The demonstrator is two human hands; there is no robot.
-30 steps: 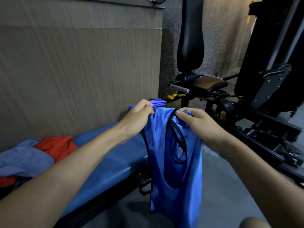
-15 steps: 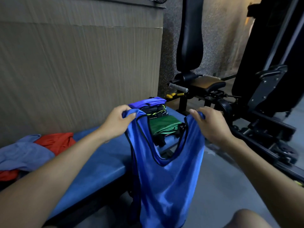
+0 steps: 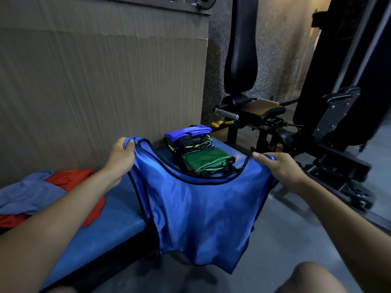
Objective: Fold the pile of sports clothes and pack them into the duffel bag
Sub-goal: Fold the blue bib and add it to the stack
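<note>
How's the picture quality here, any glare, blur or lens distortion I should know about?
Head view: dim overall; sheen glares on the blue vest held by the left hand and right hand; the wall is streaked with blur; wide-angle bending tilts the gym machine at the right edge.

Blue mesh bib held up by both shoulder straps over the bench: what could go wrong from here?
1. The blue bib hangs past the bench edge, so laying it down carelessly may let its slick fabric slide toward the floor.
2. Swinging it forward could knock the folded stack beyond it.
3. Left hand and right hand each grip only a strap; either could slip free.
</note>
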